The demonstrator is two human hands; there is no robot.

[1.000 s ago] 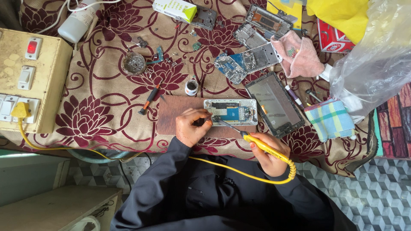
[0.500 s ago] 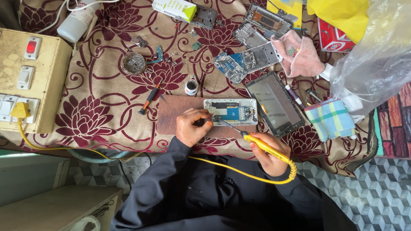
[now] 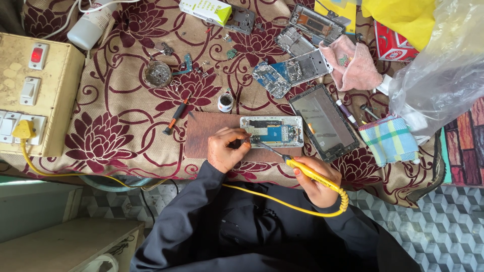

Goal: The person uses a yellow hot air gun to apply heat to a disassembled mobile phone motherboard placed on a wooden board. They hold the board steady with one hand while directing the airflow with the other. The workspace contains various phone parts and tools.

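A yellow-handled soldering iron [image 3: 313, 175] is gripped in the right hand [image 3: 315, 182], fingers closed around the handle, its yellow cord looped back below the wrist. The iron's long axis runs up and to the left from that hand, and its thin metal tip is brought to the lower left part of an opened phone body [image 3: 272, 131]. That phone lies just above and left of the right hand, its long side running left to right across a brown work board [image 3: 206, 138].

The left hand [image 3: 226, 148] is the nearer one: it rests on the board touching the phone's left end, fingers pinched together at the spot the tip meets. Whether something small is held between them cannot be told.

To the right of the phone, just apart from it, a dark phone screen panel [image 3: 322, 121] lies tilted. Beyond the left hand stand a small round pot [image 3: 225, 102] and an orange-handled screwdriver [image 3: 176, 117]. Farther off lie stripped phone frames [image 3: 297, 68], a pink cloth [image 3: 353, 63] and a round tin [image 3: 157, 74]. Well to the left sits a switch box [image 3: 35, 90].
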